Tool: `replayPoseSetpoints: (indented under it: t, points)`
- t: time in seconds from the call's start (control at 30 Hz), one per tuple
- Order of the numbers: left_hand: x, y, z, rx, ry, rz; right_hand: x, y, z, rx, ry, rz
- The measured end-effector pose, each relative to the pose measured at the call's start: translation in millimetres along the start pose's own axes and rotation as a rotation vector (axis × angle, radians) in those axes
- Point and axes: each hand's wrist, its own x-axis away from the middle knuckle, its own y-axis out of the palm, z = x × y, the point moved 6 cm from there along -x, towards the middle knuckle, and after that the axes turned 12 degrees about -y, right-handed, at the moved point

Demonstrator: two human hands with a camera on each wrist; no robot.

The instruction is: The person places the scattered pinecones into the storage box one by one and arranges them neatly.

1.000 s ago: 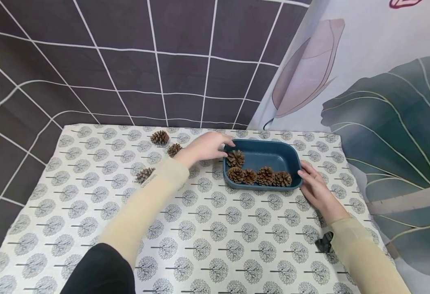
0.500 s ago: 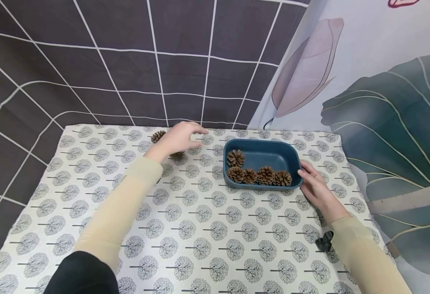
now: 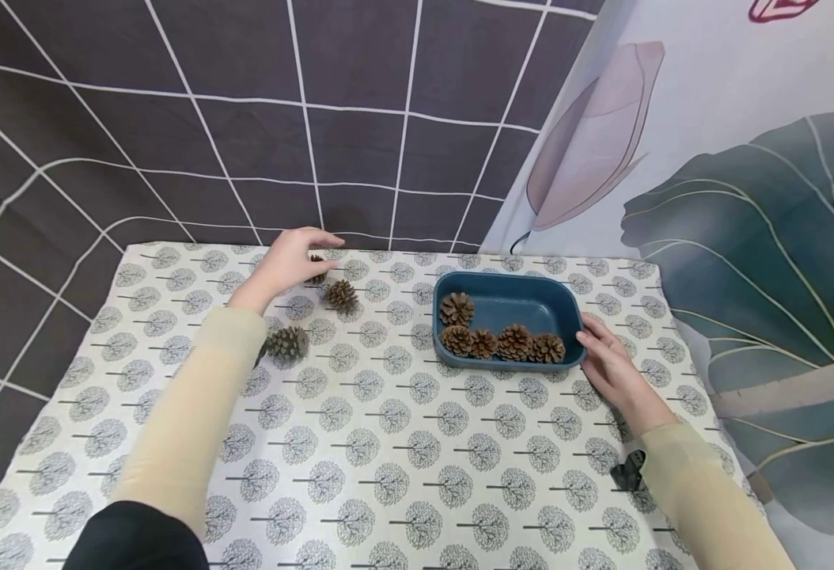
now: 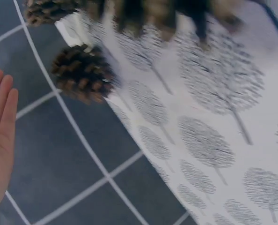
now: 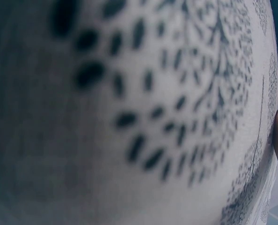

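Note:
In the head view my left hand (image 3: pixel 290 257) is over the back of the table with fingers and thumb apart. A pinecone (image 3: pixel 318 270) shows partly between them, not visibly gripped. Just in front lie a second pinecone (image 3: pixel 341 295) and a greyer one (image 3: pixel 288 343), with a bit of another beside my left sleeve. In the left wrist view my left hand (image 4: pixel 1 131) has straight fingers, with a pinecone (image 4: pixel 83 72) to their right. My right hand (image 3: pixel 615 366) touches the right end of a blue rectangular box (image 3: pixel 508 363), fingers and thumb against its edge.
Several pinecones (image 3: pixel 514 341) lie inside the box, along its front and left walls. A small black object (image 3: pixel 628 472) is beside my right sleeve. The tree-print cloth (image 3: pixel 424 483) covers the table, which meets a dark checked curtain (image 3: pixel 360 142) at the back.
My left hand has moved left from the box's left end to the pinecones at the back, uncovering the nearer ones. My right hand and the box have stayed in place.

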Motion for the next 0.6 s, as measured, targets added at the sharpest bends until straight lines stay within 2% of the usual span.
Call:
replayPoseSetpoints:
  t: [0.1,0.3,0.6]
  points:
    - [2.8,-3.8,-13.4,0.038,-0.034,0.007,0.5,0.7,0.0,-0.013,0.004,0.005]
    - [8.3,-8.4,-36.1,0.059,-0.1,0.022,0.3,1.7,-0.5,-0.017,0.01,0.0]
    - [14.0,-8.2,-58.9,0.095,-0.16,0.023,0.8,2.3,-0.9,-0.007,0.01,0.001]
